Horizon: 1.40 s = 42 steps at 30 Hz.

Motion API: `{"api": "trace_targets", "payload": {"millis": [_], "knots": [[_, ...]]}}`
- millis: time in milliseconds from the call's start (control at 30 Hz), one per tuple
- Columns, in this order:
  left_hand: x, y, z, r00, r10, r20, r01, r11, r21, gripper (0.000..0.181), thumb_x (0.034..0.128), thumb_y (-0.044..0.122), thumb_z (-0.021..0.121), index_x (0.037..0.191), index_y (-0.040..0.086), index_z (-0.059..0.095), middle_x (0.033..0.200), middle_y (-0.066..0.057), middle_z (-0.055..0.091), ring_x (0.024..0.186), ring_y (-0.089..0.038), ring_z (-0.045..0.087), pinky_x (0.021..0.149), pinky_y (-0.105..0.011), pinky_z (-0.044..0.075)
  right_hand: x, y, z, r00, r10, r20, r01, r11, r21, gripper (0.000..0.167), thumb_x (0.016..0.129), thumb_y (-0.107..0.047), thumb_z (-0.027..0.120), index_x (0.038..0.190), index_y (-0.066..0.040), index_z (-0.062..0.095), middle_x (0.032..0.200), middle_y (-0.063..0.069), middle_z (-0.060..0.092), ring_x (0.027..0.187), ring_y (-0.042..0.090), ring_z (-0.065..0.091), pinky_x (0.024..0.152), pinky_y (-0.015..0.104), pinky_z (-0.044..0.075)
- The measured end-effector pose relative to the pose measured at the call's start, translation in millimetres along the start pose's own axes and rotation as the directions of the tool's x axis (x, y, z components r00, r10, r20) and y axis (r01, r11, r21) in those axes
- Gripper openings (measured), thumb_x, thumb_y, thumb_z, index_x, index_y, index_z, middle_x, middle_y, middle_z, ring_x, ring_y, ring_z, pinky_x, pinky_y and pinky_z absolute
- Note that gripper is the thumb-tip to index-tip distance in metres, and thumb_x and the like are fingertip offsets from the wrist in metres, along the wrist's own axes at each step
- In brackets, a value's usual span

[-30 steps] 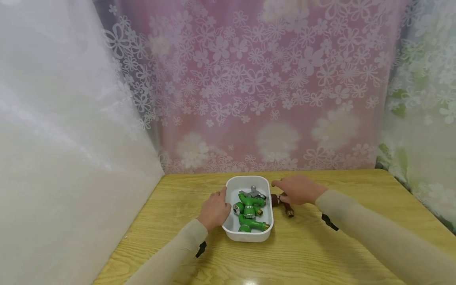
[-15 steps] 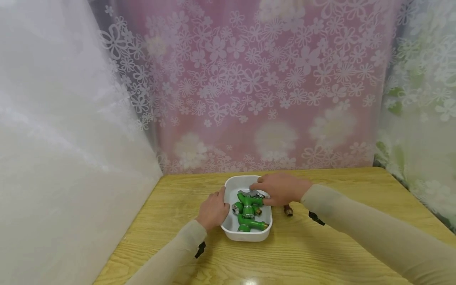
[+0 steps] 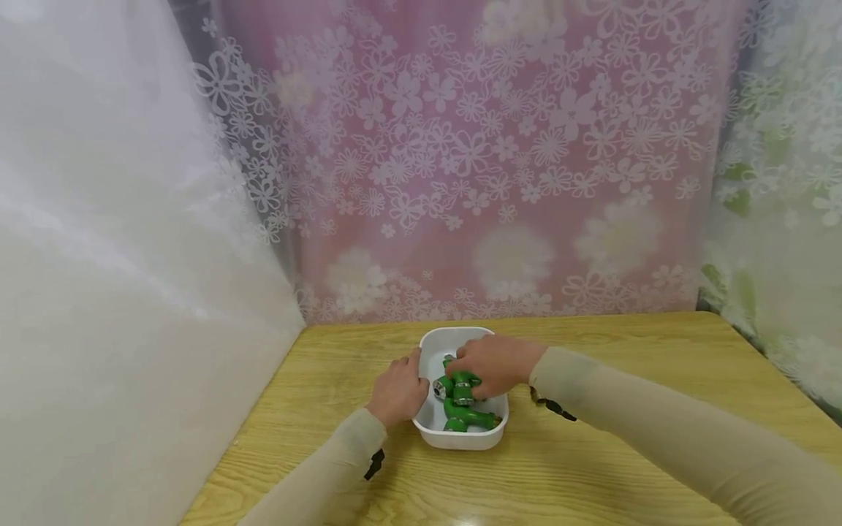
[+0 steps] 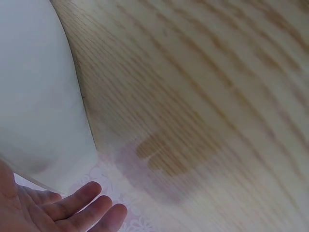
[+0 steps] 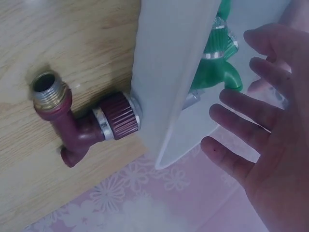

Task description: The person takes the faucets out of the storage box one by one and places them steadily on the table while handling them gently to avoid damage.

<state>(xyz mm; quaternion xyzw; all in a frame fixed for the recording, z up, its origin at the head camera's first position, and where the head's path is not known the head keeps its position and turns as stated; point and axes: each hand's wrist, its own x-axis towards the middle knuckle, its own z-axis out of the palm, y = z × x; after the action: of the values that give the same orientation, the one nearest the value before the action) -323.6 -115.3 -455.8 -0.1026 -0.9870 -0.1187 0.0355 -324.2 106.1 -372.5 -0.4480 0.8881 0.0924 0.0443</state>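
Note:
In the head view a white tub (image 3: 460,440) holds several green plastic taps (image 3: 463,416). My left hand (image 3: 397,391) rests at the tub's left rim, and the left wrist view shows its fingers (image 4: 79,200) loosely extended beside the white wall. Over the taps inside the tub reaches my right hand (image 3: 496,363). From the right wrist, its fingers (image 5: 248,108) are spread near a green tap (image 5: 219,75), holding nothing visible. A dark red tap (image 5: 79,128) with a threaded metal end lies on the table against the tub's outer wall; my right arm mostly hides it in the head view.
The tub stands on a wood-grain table (image 3: 612,467), near its back edge. Behind hangs a pink flowered curtain (image 3: 427,183). White sheeting (image 3: 131,256) closes off the left side, and a pale flowered curtain (image 3: 783,219) the right.
My right hand has moved left from above the dark red tap, over the tub's right rim, to the green taps. My left hand has stayed at the left rim.

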Motion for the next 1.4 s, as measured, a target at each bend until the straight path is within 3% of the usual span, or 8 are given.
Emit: {"api": "trace_targets", "payload": {"millis": [433,567,733,1033,1400], "knots": [[-0.7,-0.4,-1.5,1.000,0.020,-0.021,-0.020,1.000,0.006,0.061,0.1014,0.030,0.049,0.156,0.007,0.033,0.139,-0.018,0.057,0.122,-0.032,0.059,0.092,-0.050,0.054,18.1,-7.9,4.9,0.998,0.014,0.055,-0.013,1.000,-0.016,0.046,0.094,-0.036,0.068,0.140,-0.036,0.059,0.136,-0.003,0.063,0.113,0.017,0.065,0.102,0.047,0.049],[0.4,-0.5,-3.1,0.999,0.029,-0.026,-0.029,1.000,0.000,0.061,0.1013,0.030,0.049,0.156,0.007,0.034,0.139,-0.019,0.057,0.121,-0.032,0.059,0.093,-0.050,0.054,22.7,-6.9,4.7,0.996,0.046,0.079,-0.045,0.999,-0.007,0.047,0.093,-0.036,0.069,0.139,-0.037,0.059,0.138,-0.003,0.062,0.111,0.015,0.066,0.099,0.043,0.052],[1.1,-1.0,-2.3,0.999,0.022,-0.024,-0.022,1.000,-0.007,0.062,0.1011,0.031,0.050,0.156,0.007,0.033,0.140,-0.018,0.056,0.122,-0.031,0.058,0.093,-0.050,0.054,26.8,-5.6,7.2,0.988,0.098,0.117,-0.105,0.993,0.054,0.045,0.091,-0.033,0.071,0.136,-0.039,0.062,0.147,-0.002,0.056,0.119,0.014,0.063,0.100,0.039,0.052],[-2.1,-1.2,-2.7,0.999,0.022,-0.033,-0.022,1.000,0.008,0.061,0.1003,0.030,0.050,0.155,0.007,0.035,0.138,-0.018,0.058,0.121,-0.033,0.059,0.090,-0.052,0.055,29.8,-5.2,9.0,0.987,0.116,0.114,-0.130,0.983,0.130,0.037,0.090,-0.029,0.073,0.126,-0.036,0.067,0.119,-0.011,0.067,0.096,0.002,0.060,0.095,0.035,0.053],[1.3,-2.2,-0.2,0.999,0.025,-0.031,-0.025,0.999,0.022,0.062,0.0994,0.028,0.050,0.155,0.006,0.034,0.138,-0.017,0.058,0.120,-0.031,0.060,0.088,-0.050,0.056,32.9,-2.3,12.4,0.988,0.096,0.120,-0.118,0.975,0.188,0.030,0.095,-0.021,0.069,0.122,-0.033,0.066,0.114,-0.013,0.068,0.093,0.002,0.059,0.091,0.032,0.053]]}}
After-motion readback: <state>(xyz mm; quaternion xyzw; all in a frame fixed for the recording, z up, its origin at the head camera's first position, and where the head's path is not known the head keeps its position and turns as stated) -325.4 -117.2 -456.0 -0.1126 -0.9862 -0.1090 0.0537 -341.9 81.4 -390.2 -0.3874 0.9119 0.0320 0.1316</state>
